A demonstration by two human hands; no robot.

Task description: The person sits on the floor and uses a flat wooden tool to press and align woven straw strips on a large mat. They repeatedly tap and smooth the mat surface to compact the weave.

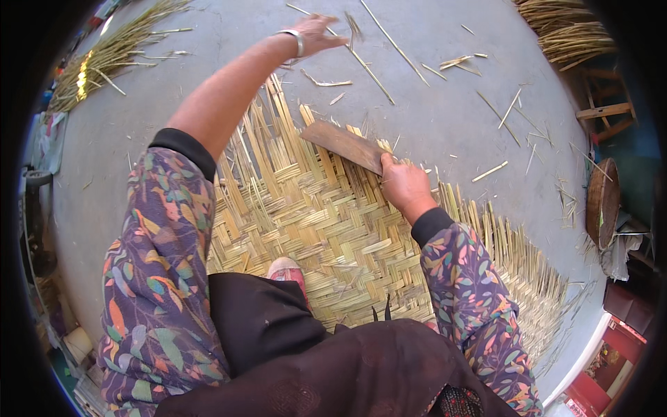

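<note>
My right hand [408,187] is closed round the end of a wide, flat brown blade [342,143], perhaps a big knife. It lies across the ragged upper edge of a woven mat [316,229] of split yellow reed strips. My left hand [318,36], with a bracelet on its wrist, reaches out past the mat over the grey floor. Its fingers are stretched and nothing shows in their grip. A small blurred bit of straw [353,28] is just beyond the fingertips, and a long thin stalk [361,66] passes close by.
Loose stalks and scraps [458,62] are scattered on the grey floor [431,118]. Reed bundles lie at the far left [111,55] and far right [566,31]. A wooden stool [604,111] and a round basket [602,201] stand at the right. My red shoe [288,272] rests on the mat.
</note>
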